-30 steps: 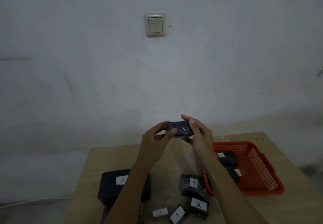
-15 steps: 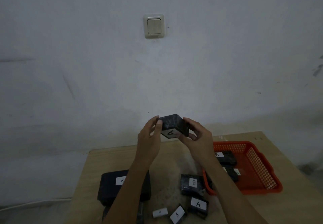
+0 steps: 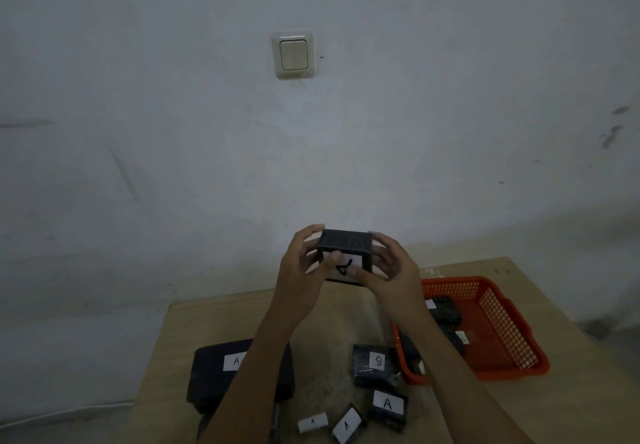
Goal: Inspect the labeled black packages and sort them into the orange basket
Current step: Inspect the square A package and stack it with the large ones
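Small black package (image 3: 346,246) held up above the wooden table (image 3: 221,319), white label facing the camera, letter "A" turned sideways. Gripped from both sides: left hand (image 3: 300,270) curled round its left edge with thumb across the label, right hand (image 3: 391,272) curled round its right edge with thumb tip on the label's lower corner.

Below and right, orange basket (image 3: 502,325) on the table, holding at least two black packages (image 3: 445,310) with white labels; lettering there partly covered by the right forearm and not legible.

Just left of the basket, touching or nearly touching its wall, black package marked "B" (image 3: 374,365), label upside down. Nearer the camera, black package marked "A" (image 3: 388,409), and beside it a tilted package with an "A" label (image 3: 348,424). Left of that, a small white-labelled piece (image 3: 312,422), also marked "A".

Large black package marked "A" (image 3: 221,374) on the table's left part, partly covered by the left forearm. Another dark item below it, mostly hidden by the same forearm.

Behind everything, pale wall with a light switch (image 3: 293,54). Thin white cable (image 3: 52,417) along the floor at lower left.
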